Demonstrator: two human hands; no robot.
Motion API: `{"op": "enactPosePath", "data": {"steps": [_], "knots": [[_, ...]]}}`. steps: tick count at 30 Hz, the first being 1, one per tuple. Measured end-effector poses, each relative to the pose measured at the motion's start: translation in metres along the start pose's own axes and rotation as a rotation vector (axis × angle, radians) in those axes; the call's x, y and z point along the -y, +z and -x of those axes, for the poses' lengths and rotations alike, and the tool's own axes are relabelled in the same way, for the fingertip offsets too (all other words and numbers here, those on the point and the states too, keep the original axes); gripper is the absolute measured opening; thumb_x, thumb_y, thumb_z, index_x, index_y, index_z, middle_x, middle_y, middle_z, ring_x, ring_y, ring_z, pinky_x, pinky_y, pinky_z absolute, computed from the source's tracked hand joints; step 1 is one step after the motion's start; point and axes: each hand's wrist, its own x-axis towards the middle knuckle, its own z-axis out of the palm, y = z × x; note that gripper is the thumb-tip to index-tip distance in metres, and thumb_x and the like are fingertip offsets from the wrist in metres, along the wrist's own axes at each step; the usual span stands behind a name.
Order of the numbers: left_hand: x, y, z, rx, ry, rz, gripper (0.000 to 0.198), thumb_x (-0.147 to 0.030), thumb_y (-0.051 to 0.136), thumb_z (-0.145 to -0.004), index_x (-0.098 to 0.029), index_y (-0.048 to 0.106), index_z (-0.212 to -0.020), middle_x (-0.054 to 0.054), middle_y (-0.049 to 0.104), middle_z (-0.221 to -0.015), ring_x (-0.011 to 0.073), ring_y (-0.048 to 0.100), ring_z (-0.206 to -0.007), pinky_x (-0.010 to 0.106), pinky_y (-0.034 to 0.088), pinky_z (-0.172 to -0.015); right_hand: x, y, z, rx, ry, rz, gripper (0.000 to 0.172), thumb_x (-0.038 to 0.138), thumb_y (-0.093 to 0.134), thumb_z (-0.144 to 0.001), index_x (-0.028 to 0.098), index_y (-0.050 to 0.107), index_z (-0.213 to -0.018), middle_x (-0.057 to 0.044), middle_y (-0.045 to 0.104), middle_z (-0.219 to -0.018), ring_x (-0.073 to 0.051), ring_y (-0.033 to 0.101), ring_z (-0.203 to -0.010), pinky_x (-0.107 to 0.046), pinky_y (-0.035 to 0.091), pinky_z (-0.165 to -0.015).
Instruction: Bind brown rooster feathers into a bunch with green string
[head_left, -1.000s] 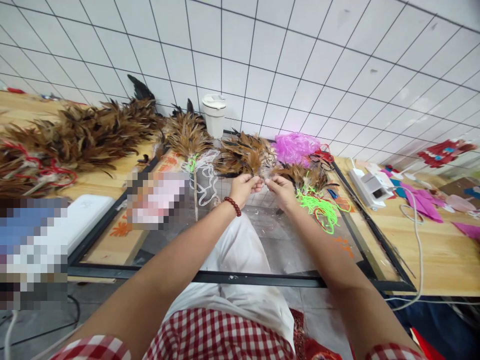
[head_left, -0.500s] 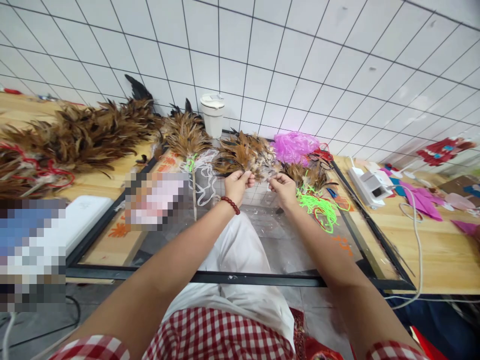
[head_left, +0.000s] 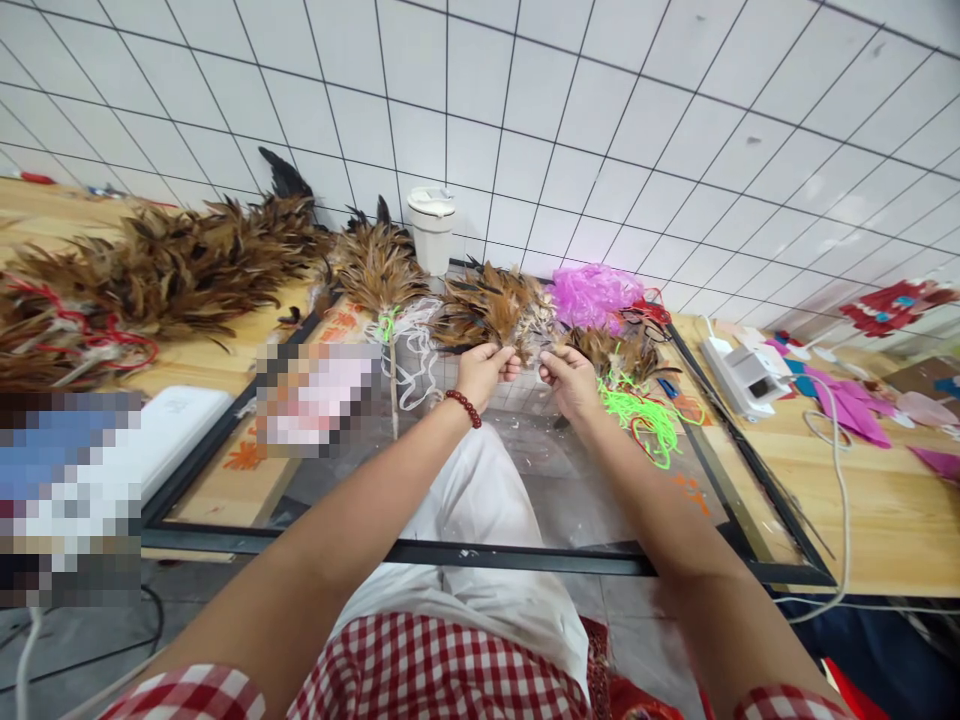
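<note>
A white tiled wall backs a wooden counter (head_left: 885, 500) with a black-framed glass pane (head_left: 570, 490) set in it. Just in front of the white cup (head_left: 431, 228), both hands grip the stem end of a feather bundle (head_left: 491, 308). The left hand (head_left: 482, 372) and right hand (head_left: 570, 380) are each pinched shut on it, fingertips almost meeting. A firm, even pinch low on the stems probably keeps the fan from slipping. The feathers are brown, glossy and pointed, downy near the base. Thin neon-green cord (head_left: 637, 415) lies tangled to the right of the cup.
</note>
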Motion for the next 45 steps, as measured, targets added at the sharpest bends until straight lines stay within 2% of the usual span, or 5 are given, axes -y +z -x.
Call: {"op": "enactPosePath", "data": {"steps": [13,20,27,33,45], "knots": [[0.000,0.003,0.004,0.178,-0.088,-0.246,0.015,-0.009,0.062,-0.077,-0.009,0.061,-0.061,0.003,0.062,-0.055,0.0077,0.056,-0.045,0.020,0.048,-0.047,-0.011,-0.002,-0.003,0.065,-0.316,0.332,0.026,0.040,0.073,-0.067,0.019,0.058,-0.063,0.002,0.054,-0.069,-0.012,0.050,-0.068,-0.027,0.044,-0.068],[-0.005,0.003,0.004,0.122,-0.047,-0.250,0.023,-0.008,0.055,-0.082,-0.010,0.054,-0.058,-0.001,0.056,-0.052,0.0057,0.051,-0.040,0.019,0.046,-0.043,-0.014,-0.009,-0.002,0.204,-0.344,0.511,0.033,0.041,0.066,-0.073,0.022,0.063,-0.100,-0.003,0.061,-0.096,-0.011,0.050,-0.064,-0.027,0.045,-0.062],[-0.001,0.000,0.001,0.096,-0.034,-0.205,0.021,-0.010,0.056,-0.081,-0.011,0.055,-0.059,0.000,0.057,-0.053,0.0058,0.051,-0.041,0.019,0.046,-0.043,-0.010,-0.007,0.000,0.158,-0.337,0.584,0.018,0.036,0.059,-0.081,0.019,0.066,-0.081,-0.002,0.064,-0.074,-0.014,0.055,-0.067,-0.028,0.046,-0.067],[0.003,0.001,-0.002,-0.018,-0.012,-0.123,0.017,-0.014,0.059,-0.080,-0.011,0.055,-0.064,0.000,0.059,-0.057,0.0074,0.056,-0.047,0.021,0.050,-0.049,-0.006,-0.010,0.001,0.081,-0.668,0.831,0.020,0.026,0.050,-0.088,0.021,0.069,-0.085,-0.006,0.064,-0.083,-0.018,0.058,-0.084,-0.033,0.046,-0.080],[0.006,0.005,0.002,0.118,-0.015,-0.492,0.026,-0.008,0.057,-0.079,-0.011,0.054,-0.052,-0.001,0.055,-0.049,0.0061,0.050,-0.038,0.018,0.043,-0.041,-0.005,-0.012,0.004,0.130,-0.804,1.250,0.020,0.025,0.052,-0.089,0.021,0.071,-0.084,-0.006,0.066,-0.081,-0.019,0.060,-0.082,-0.031,0.044,-0.076]]}}
